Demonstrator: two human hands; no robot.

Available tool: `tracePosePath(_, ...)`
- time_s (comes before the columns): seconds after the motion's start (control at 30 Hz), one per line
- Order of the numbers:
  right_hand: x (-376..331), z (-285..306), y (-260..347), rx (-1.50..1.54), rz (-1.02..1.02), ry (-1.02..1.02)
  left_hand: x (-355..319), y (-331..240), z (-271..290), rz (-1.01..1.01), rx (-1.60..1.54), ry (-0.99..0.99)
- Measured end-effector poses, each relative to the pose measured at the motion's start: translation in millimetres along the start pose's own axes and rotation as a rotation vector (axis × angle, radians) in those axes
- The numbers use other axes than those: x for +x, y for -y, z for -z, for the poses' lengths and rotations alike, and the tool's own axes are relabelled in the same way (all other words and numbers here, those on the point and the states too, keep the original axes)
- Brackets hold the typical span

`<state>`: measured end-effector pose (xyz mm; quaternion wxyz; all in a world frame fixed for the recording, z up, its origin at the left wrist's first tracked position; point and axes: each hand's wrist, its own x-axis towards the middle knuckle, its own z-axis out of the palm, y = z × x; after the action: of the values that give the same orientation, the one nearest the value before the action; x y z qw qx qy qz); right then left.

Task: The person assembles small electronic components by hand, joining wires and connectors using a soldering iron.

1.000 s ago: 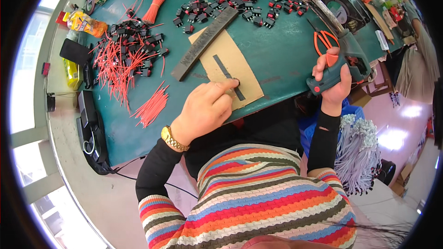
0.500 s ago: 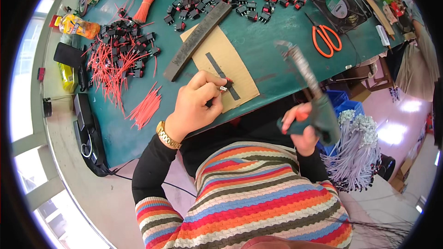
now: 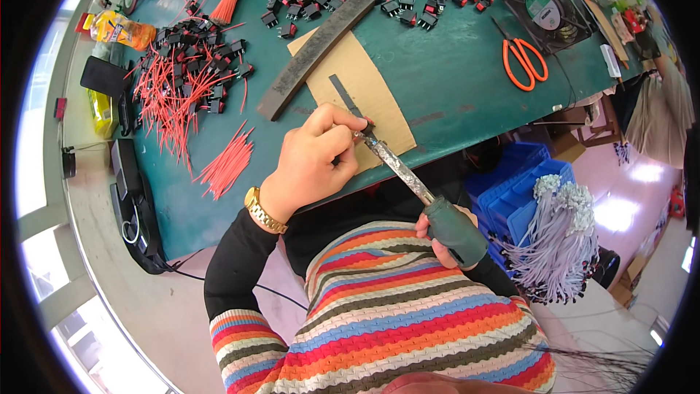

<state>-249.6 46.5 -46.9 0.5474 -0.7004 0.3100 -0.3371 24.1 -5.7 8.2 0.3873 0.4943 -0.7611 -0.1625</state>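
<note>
Over the near edge of the tan cardboard sheet (image 3: 364,91) on the green surface (image 3: 452,80), the left hand (image 3: 310,164) pinches a small part against the tip of a soldering iron (image 3: 408,179), whose green handle the right hand (image 3: 445,237) grips closed, orange scissors (image 3: 523,62) lying right of the sheet.

My two hands (image 3: 313,164), one soldering iron (image 3: 423,201), one pair of scissors (image 3: 523,60) at two o'clock, one fan (image 3: 548,11), one bottle (image 3: 120,29) at ten.

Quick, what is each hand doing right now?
Left hand: closed, pinching a small part on the cardboard sheet.
Right hand: closed around the soldering iron.
</note>
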Motion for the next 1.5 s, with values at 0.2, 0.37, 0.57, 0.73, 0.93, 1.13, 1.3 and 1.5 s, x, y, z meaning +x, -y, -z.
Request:
tracePosePath(0.2, -7, -3, -15, 0.007, 0.027, 0.033, -1, 1, 0, -0.017, 0.04, -0.01)
tracePosePath(0.37, -16, -11, -15, 0.111, -0.402, -0.066, 0, 0, 1, -0.001, 0.03, -0.007)
tracePosePath(0.57, -5, -14, -11, -0.021, -0.038, -0.096, -2, 0, 1, 0.023, 0.047, 0.019)
tracePosePath(0.73, 5, -9, 0, -0.122, 0.12, -0.092, -1, -2, 2, 0.022, 0.051, 0.024)
tracePosePath(0.93, -7, -9, 1, -0.172, 0.007, -0.108, -1, -3, 3, 0.036, 0.056, 0.03)
tracePosePath(1.13, -23, -1, -8, -0.099, -0.105, -0.078, -3, -4, 2, 0.044, 0.042, 0.024)
tracePosePath(1.3, -12, 15, 3, 0.374, -0.287, -0.075, -4, -2, 0, 0.04, 0.049, 0.023)
tracePosePath(1.5, 39, 38, 19, 0.519, -0.011, -0.31, -1, -4, 4, 0.052, 0.038, 0.053)
